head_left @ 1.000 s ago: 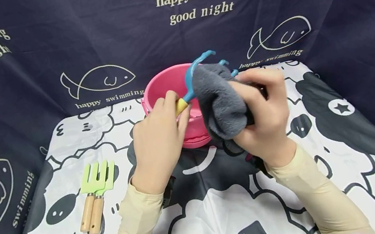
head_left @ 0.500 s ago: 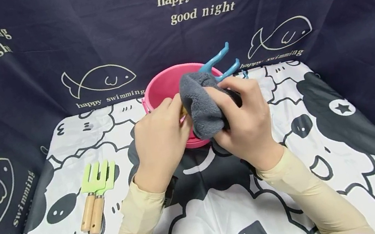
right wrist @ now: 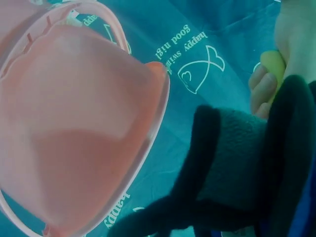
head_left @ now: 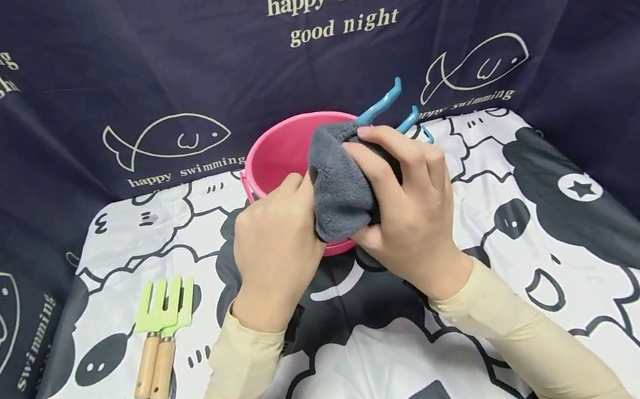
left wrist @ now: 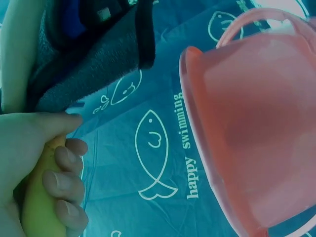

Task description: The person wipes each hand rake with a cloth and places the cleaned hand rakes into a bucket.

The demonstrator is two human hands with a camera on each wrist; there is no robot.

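Note:
A toy rake with blue tines [head_left: 382, 106] and a yellow handle [left wrist: 43, 197] is held up in front of the pink bucket [head_left: 278, 157]. My left hand [head_left: 278, 245] grips the handle, fingers curled round it in the left wrist view. Bunched in my right hand [head_left: 414, 212] is a dark grey fluffy cloth [head_left: 338, 186], pressed against the rake's head just past the left hand. The cloth hides the middle of the rake; bent tine tips stick out beyond it on the right. The bucket's wall [right wrist: 84, 128] fills much of the right wrist view.
Two light green hand forks [head_left: 167, 308] with wooden handles lie side by side on the left of the cartoon-print sheet [head_left: 361, 369]. A navy fabric backdrop [head_left: 362, 72] with fish and lettering rises behind the bucket and along both sides.
The right hand and cloth have moved left, close against the left hand, covering the rake's neck. The tines have turned and now point up and right. The left hand has barely shifted.

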